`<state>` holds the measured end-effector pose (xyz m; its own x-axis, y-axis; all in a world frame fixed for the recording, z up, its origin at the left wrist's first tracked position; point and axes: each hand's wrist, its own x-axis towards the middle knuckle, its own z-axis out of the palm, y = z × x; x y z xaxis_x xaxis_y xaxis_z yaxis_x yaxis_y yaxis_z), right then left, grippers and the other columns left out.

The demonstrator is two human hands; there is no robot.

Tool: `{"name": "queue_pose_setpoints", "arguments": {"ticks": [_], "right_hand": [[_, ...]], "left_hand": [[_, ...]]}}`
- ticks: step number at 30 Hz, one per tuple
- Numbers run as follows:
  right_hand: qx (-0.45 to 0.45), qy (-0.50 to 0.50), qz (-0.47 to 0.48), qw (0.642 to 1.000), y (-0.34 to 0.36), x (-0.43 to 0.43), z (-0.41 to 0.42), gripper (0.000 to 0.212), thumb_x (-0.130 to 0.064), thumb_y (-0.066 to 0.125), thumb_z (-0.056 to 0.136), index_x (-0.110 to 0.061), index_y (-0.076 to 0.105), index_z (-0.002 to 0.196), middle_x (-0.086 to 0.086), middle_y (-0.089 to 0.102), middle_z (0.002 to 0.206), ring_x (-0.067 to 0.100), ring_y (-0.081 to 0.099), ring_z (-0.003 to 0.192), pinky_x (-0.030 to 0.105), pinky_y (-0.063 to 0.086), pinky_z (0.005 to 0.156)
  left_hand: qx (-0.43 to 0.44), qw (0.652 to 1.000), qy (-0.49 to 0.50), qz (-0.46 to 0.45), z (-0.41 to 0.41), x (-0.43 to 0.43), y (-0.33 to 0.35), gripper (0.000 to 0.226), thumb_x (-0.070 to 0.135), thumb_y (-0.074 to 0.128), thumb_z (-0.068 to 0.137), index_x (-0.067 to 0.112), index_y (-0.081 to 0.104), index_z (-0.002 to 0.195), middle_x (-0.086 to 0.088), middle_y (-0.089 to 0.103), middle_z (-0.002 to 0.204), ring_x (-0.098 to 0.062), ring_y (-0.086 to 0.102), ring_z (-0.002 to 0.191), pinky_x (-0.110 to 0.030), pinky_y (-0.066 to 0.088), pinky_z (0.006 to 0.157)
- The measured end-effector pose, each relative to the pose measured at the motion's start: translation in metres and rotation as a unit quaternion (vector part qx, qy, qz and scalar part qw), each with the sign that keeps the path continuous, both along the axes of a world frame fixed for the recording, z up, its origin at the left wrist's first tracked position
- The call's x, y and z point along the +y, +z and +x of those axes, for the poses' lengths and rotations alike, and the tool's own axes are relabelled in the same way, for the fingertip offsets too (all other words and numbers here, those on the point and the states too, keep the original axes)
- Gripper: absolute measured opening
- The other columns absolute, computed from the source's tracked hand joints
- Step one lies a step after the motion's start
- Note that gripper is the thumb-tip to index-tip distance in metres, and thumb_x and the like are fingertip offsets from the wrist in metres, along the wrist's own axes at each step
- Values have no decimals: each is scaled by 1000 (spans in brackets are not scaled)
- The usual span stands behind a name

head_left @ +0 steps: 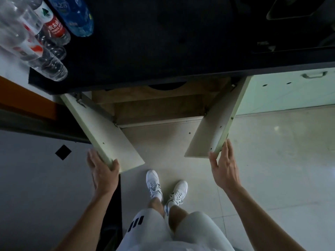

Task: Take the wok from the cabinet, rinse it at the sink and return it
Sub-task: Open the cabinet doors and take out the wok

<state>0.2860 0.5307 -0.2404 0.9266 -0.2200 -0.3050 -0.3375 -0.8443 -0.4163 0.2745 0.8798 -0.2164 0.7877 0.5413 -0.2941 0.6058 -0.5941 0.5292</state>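
The cabinet point(159, 104) under the black counter stands with both doors swung out toward me. My left hand point(103, 171) grips the outer edge of the left door point(108, 140), thumb on its inner face. My right hand point(224, 165) rests against the outer edge of the right door point(213, 127), fingers extended along it. Inside, on the wooden shelf, only a dark curved rim of the wok point(167, 86) shows just below the counter edge; the remainder of it is hidden.
Several plastic water bottles point(45, 38) stand on the black counter point(163, 42) at the upper left. A closed pale green cabinet door with a handle point(313, 75) is to the right. My white shoes point(165, 189) stand on the tiled floor between the doors.
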Motion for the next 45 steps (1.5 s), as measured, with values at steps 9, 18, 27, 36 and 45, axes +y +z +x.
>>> {"name": "queue_pose_setpoints", "arguments": {"ticks": [9, 18, 27, 36, 45], "right_hand": [[18, 201, -233, 951, 4, -3, 20, 89, 6, 73, 72, 8, 32, 151, 32, 17, 163, 44, 15, 153, 53, 22, 124], [196, 259, -340, 882, 1, 46, 38, 78, -29, 51, 96, 6, 15, 156, 31, 7, 165, 46, 1, 154, 56, -7, 124], [157, 208, -270, 927, -30, -12, 32, 88, -48, 59, 87, -20, 18, 159, 13, 12, 166, 37, 9, 154, 51, 5, 126], [194, 148, -308, 920, -34, -55, 23, 82, -44, 55, 92, -24, 12, 160, 10, 7, 169, 33, 8, 155, 56, 9, 123], [194, 123, -277, 933, -41, -66, 23, 84, -41, 58, 94, -21, 12, 161, 10, 9, 169, 32, 7, 156, 54, 11, 124]], "left_hand": [[99, 868, -402, 274, 0, 20, -16, 93, -9, 75, 59, 7, 40, 145, -25, 32, 153, -42, 31, 142, -54, 33, 114], [295, 862, -343, 228, 15, -14, -28, 77, 42, 47, 90, 22, 10, 154, -14, 5, 164, -35, 3, 150, -53, 3, 120], [285, 867, -318, 259, -19, 44, -44, 76, 51, 47, 86, 28, 20, 153, -9, 19, 162, -28, 14, 149, -46, 1, 119], [346, 864, -254, 264, -18, 73, -49, 72, 50, 44, 87, 28, 22, 152, -10, 20, 161, -29, 15, 148, -49, 6, 119], [316, 883, -268, 221, 4, 38, -58, 73, 46, 46, 88, 29, 16, 153, -6, 13, 163, -25, 9, 150, -54, 7, 119]]}}
